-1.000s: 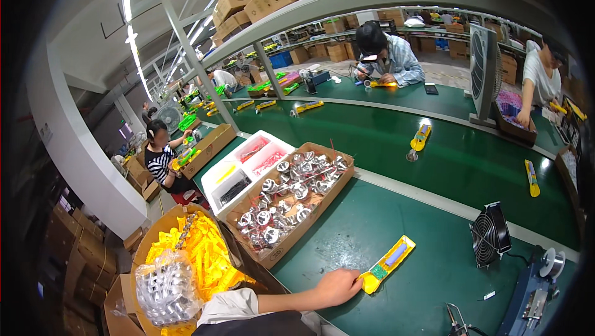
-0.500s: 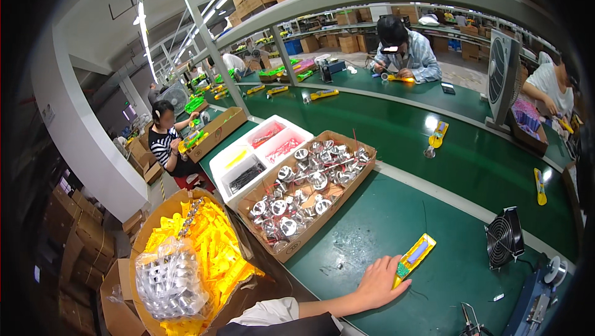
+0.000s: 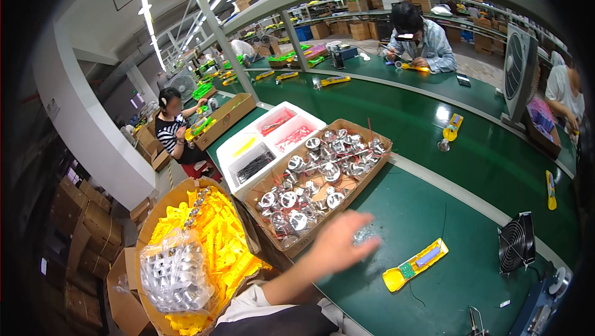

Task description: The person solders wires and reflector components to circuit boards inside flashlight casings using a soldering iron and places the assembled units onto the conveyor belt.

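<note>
My left hand (image 3: 338, 243) is over the green bench, just beside the front edge of a cardboard tray (image 3: 347, 215) of silver reflector cups with red wires. Its fingers are apart, somewhat blurred, and hold nothing. To its right a yellow plastic half-shell (image 3: 392, 281) lies on the bench, with a purple cylindrical cell (image 3: 429, 256) and a small green circuit board (image 3: 407, 270) in it. A thin dark wire sticks out of the shell. My right hand is out of view.
A white foam box (image 3: 230, 157) with coloured wires stands behind the tray. At left, a carton of yellow shells (image 3: 232, 240) holds a bag of silver parts (image 3: 176, 271). A black fan (image 3: 515, 243) stands at right. Co-workers sit along the green conveyor (image 3: 396, 113).
My left hand has let go of the yellow half-shell and moved left toward the tray of reflector cups. The shell stays on the bench. The whole view has shifted slightly.
</note>
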The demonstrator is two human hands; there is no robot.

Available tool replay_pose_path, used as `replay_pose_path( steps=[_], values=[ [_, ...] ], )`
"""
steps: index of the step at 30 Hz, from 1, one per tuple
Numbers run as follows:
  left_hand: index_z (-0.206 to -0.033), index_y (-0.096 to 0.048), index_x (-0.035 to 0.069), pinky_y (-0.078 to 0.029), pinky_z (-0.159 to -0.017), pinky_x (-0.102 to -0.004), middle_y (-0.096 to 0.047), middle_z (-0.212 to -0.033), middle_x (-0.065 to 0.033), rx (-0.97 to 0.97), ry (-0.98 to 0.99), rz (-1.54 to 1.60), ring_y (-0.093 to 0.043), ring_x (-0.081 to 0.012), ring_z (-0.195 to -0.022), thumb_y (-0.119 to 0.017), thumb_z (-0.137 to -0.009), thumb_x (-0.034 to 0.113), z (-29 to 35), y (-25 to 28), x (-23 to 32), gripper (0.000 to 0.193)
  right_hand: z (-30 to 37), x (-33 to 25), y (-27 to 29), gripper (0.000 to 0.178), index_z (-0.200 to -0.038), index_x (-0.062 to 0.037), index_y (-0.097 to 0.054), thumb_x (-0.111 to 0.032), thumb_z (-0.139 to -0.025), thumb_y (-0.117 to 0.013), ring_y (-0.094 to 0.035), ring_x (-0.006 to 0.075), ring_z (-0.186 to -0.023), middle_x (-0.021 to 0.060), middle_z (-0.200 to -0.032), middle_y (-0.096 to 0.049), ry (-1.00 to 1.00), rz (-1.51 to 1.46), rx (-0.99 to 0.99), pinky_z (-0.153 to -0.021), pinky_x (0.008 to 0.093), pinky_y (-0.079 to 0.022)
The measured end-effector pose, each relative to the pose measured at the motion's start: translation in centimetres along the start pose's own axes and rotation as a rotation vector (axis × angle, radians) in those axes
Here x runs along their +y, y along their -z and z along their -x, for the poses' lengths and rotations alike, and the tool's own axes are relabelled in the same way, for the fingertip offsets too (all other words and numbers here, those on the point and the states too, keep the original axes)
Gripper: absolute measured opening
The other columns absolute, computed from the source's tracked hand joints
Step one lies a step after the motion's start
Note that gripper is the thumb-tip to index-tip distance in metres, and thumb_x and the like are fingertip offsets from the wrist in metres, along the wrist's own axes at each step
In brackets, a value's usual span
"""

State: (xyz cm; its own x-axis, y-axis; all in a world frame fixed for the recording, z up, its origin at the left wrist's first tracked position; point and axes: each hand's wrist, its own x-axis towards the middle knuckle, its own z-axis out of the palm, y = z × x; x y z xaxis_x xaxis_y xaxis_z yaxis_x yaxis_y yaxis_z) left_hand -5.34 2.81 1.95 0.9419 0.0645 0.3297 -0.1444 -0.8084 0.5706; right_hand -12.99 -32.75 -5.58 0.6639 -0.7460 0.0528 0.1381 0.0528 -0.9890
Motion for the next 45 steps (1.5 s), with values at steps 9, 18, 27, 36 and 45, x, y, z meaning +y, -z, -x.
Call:
replay_pose_path(
  steps=[9, 18, 27, 36, 45],
  values=[
    [-0.113, -0.051, 0.009, -0.042, -0.083, -0.0405, -0.055, -0.103, -0.0206, -0.147, 0.523, -0.58, -0.053, -0.0358, -0.093, -0.057, -0.07, 0.047, -2.2, 5.0, -16.6, 0.057, 0.1, -0.8, -0.1, 0.025, -0.098, 0.0052, -0.052, -0.016, -0.084, -0.05, -0.042, 0.01, -0.054, 0.0053, -0.065, -0.047, -0.067, 0.135, -0.099, -0.045, 0.02, -0.035],
    [-0.099, -0.056, 0.004, -0.044, -0.08, -0.0372, -0.059, -0.096, -0.0159, -0.357, 0.462, -0.546, -0.056, -0.0293, -0.092, -0.063, -0.068, 0.03, -4.3, 3.8, -15.0, 0.041, -0.2, 0.2, 0.6, 0.02, -0.093, 0.0041, -0.049, -0.013, -0.083, -0.052, -0.042, 0.01, -0.051, 0.0062, -0.064, -0.048, -0.065, 0.037, -0.07, -0.043, 0.0195, -0.034],
    [-0.102, -0.056, 0.004, -0.046, -0.069, -0.0349, -0.059, -0.086, -0.017, 0.207, 0.231, -0.296, -0.057, -0.0288, -0.077, -0.065, -0.065, 0.009, -3.6, 6.5, -12.7, 0.038, -0.3, 0.5, 0.8, 0.02, -0.09, 0.0042, -0.045, -0.011, -0.081, -0.055, -0.041, 0.0106, -0.047, 0.0065, -0.059, -0.047, -0.037, -0.027, -0.037, -0.041, 0.0201, -0.033],
    [-0.104, -0.056, 0.007, -0.047, -0.068, -0.0317, -0.057, -0.087, -0.0134, -0.097, 0.072, 0.097, -0.057, -0.0229, -0.073, -0.062, -0.069, 0.009, -0.7, 2.0, -1.7, 0.036, -0.2, 0.4, 0.9, 0.016, -0.087, 0.0038, -0.046, -0.007, -0.081, -0.055, -0.04, 0.0105, -0.047, 0.0064, -0.058, -0.045, -0.03, -0.005, 0.01, -0.039, 0.0199, -0.032],
    [-0.112, -0.05, 0.002, -0.044, -0.068, -0.0334, -0.054, -0.085, -0.0141, -0.251, 0.134, 0.021, -0.054, -0.0278, -0.074, -0.072, -0.064, 0.017, 0.6, -3.4, -2.8, 0.054, -0.9, 1.6, 0.6, 0.008, -0.081, -0.0002, -0.046, -0.005, -0.079, -0.052, -0.04, 0.0103, -0.044, 0.0058, -0.057, -0.046, -0.006, -0.014, -0.004, -0.038, 0.0194, -0.03]
  ],
)
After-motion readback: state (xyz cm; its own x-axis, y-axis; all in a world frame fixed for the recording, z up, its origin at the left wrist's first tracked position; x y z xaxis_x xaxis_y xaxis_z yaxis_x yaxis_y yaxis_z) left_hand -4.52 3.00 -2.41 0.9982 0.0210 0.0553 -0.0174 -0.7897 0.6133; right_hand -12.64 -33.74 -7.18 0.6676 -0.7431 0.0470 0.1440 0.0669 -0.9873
